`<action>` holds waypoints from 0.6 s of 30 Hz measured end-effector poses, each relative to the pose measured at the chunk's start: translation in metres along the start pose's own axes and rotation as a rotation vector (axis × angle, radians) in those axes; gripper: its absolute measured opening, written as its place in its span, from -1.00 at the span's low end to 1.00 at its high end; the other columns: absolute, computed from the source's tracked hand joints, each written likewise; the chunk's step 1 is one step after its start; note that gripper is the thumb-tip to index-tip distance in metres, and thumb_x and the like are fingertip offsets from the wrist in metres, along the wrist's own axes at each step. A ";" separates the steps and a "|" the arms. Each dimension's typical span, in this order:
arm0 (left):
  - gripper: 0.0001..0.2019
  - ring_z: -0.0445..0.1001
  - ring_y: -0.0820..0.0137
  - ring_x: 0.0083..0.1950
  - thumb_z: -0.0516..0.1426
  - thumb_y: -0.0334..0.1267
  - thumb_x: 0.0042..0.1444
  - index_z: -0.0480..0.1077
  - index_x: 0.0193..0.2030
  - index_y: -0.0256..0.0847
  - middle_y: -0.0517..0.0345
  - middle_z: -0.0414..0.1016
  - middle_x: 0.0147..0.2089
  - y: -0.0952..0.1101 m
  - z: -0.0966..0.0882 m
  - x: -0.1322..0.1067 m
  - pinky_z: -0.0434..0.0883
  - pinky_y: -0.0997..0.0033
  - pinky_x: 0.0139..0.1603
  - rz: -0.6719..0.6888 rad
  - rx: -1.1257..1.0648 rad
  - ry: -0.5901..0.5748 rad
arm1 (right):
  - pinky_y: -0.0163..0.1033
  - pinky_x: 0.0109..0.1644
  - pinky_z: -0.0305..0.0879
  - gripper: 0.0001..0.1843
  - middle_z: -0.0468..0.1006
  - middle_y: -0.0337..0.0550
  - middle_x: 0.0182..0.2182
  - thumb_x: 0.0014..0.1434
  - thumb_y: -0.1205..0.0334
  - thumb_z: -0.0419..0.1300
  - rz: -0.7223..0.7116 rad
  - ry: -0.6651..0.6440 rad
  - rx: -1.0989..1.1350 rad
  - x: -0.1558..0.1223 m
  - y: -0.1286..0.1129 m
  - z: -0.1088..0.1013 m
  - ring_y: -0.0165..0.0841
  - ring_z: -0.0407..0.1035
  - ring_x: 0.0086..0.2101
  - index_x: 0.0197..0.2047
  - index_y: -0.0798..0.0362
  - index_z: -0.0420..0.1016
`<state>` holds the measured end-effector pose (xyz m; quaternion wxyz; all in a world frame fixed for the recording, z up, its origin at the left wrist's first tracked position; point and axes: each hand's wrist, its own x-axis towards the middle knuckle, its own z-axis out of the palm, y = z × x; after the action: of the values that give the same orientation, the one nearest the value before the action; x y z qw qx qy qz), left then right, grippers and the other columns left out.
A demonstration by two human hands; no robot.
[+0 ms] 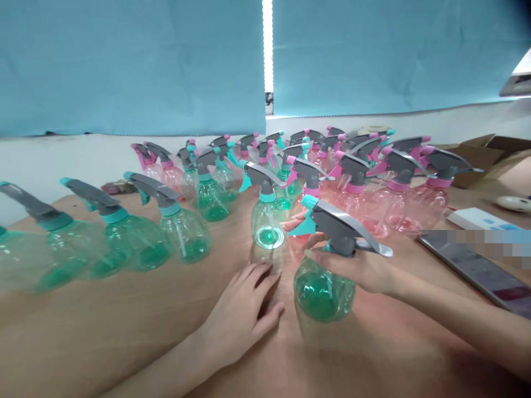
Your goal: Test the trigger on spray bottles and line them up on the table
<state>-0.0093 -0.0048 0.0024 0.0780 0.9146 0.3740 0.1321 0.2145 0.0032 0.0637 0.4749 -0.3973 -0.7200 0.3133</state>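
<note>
My right hand [352, 264] is wrapped round the neck of a green spray bottle [323, 296] with a grey and turquoise trigger head. The bottle is upright or nearly so; whether its base touches the table I cannot tell. To its left, my left hand [244, 309] lies on the wooden table [166, 326], fingers stretched out and holding nothing. Just beyond those fingertips stands another green spray bottle [269, 221]. A pink spray bottle [305, 213] is partly hidden behind the held one and my right fingers.
Green spray bottles [185, 235] line the left side, and several pink ones [400, 207] crowd the right and back. On the right lie a phone [477, 271], a white box [481, 218] and a white computer mouse [514, 203]. Behind them is an open cardboard box [477, 160]. Blue curtains [133, 66] hang behind.
</note>
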 end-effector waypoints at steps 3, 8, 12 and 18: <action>-0.59 0.24 0.08 0.26 0.08 -0.18 0.27 0.27 0.22 -0.25 -0.12 0.30 0.24 -0.001 0.001 0.000 0.27 -0.01 0.20 0.009 0.003 0.008 | -0.32 -0.48 0.33 -0.87 0.45 -0.27 -0.48 -0.03 0.36 0.11 -0.013 -0.012 0.017 0.001 -0.001 0.000 -0.42 0.36 -0.49 -0.38 -0.04 0.40; -0.59 0.26 0.08 0.24 0.09 -0.18 0.27 0.27 0.21 -0.26 -0.13 0.30 0.24 0.000 0.000 0.000 0.28 -0.02 0.18 0.000 -0.005 0.001 | -0.32 -0.50 0.34 -0.83 0.44 -0.29 -0.51 -0.05 0.39 0.12 -0.019 -0.028 0.047 0.001 -0.002 -0.001 -0.42 0.38 -0.49 -0.38 -0.05 0.42; -0.59 0.27 0.09 0.23 0.09 -0.19 0.26 0.27 0.21 -0.23 -0.10 0.31 0.23 0.001 0.000 0.000 0.29 -0.01 0.18 -0.001 -0.010 0.011 | -0.33 -0.51 0.33 -0.84 0.45 -0.30 -0.52 -0.04 0.39 0.12 -0.016 -0.034 0.040 -0.001 0.001 -0.002 -0.44 0.37 -0.51 -0.39 -0.05 0.45; -0.60 0.28 0.07 0.23 0.09 -0.18 0.26 0.28 0.21 -0.19 -0.08 0.33 0.22 0.000 0.001 -0.001 0.29 -0.02 0.17 0.006 -0.024 0.035 | -0.34 -0.53 0.32 -0.85 0.46 -0.29 -0.48 -0.04 0.38 0.14 -0.019 0.000 0.045 -0.002 0.007 -0.001 -0.43 0.39 -0.49 -0.36 -0.04 0.43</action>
<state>-0.0100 -0.0053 0.0007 0.0821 0.9123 0.3710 0.1529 0.2175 0.0053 0.0575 0.4868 -0.3795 -0.7166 0.3249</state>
